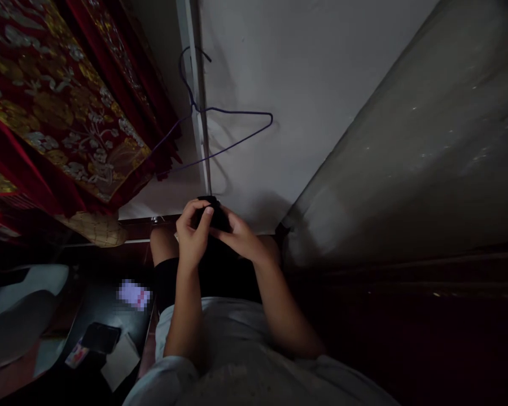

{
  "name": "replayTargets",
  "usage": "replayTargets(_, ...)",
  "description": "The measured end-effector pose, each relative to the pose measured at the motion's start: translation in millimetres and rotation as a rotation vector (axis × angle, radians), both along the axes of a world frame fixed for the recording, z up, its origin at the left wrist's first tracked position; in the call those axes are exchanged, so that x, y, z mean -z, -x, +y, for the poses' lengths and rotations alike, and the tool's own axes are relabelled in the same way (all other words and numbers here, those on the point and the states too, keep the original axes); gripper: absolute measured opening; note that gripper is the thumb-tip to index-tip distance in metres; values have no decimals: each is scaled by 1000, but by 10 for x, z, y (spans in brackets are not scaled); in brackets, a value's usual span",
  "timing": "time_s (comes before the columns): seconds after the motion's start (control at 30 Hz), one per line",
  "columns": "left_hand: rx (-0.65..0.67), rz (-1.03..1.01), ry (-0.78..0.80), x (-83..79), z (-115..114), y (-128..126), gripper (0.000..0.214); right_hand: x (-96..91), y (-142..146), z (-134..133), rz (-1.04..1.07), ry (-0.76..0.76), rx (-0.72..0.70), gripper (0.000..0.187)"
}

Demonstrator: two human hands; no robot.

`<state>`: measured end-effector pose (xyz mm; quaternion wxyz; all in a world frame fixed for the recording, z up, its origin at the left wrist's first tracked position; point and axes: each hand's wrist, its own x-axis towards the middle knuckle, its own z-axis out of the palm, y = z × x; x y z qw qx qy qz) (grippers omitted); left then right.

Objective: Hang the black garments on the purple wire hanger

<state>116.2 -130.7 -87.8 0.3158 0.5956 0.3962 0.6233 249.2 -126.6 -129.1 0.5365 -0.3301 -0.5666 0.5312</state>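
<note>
A small black bundle, perhaps cloth [217,219], is gripped between my two hands above my lap. On its left side, the thumb of my left hand [193,232] presses on it with the fingers curled around. My right hand [239,235] holds the other side, thumb along the edge and fingers partly hidden beneath. The dim light hides its exact kind. Beyond my hands a thin purple wire hanger [237,112] hangs in front of the wall, touched by neither hand.
Red fabric with gold and silver patterns [80,113] hangs at the left. A pale wall [313,73] stands ahead, with a grey sheeted surface [415,169] on the right. Lower left, a dark surface bears a blurred lit screen [134,294], a black wallet-like object [101,337] and white paper [121,362].
</note>
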Motion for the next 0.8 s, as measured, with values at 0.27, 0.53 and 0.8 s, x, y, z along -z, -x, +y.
replayTargets(0.27,214,279,127,214,59,334,38,-276,-14,-53,15,96,-7,24)
replayTargets(0.53,767,760,475,675,179,819,50,-838,-328,677,-235,-466,198,7)
replayTargets(0.8,212,494,317,309,278,1388,44,-603,-382,1721,-550,-561,364,36)
